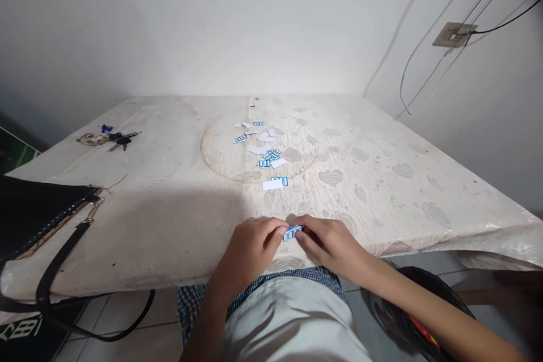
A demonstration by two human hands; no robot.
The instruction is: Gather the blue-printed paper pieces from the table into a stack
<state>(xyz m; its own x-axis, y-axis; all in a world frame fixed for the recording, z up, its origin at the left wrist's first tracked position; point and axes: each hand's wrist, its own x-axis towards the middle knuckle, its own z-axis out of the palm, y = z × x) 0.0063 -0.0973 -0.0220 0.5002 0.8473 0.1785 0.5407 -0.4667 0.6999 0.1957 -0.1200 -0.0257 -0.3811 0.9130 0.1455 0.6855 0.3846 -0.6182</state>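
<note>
Near the table's front edge, my left hand (pixel 257 246) and my right hand (pixel 328 240) pinch a small stack of blue-and-white paper slips (pixel 292 233) between them. The left thumb and fingers close on the stack's left end, the right ones on its right end. Blue rectangle outlines show on its near face. Just beyond my hands, a white slip (pixel 272 185) lies partly over a blue-marked one. Farther back, more slips (pixel 271 155) are scattered in a loose pile, some blue-marked and some plain white side up.
A patterned plastic cloth covers the table (pixel 382 203). Keys (pixel 121 139) with a fob lie at the left, close to a black bag (pixel 42 212) whose strap (pixel 59 263) hangs over the front edge. Cables (pixel 428 45) run to a wall socket (pixel 455 34) at the right.
</note>
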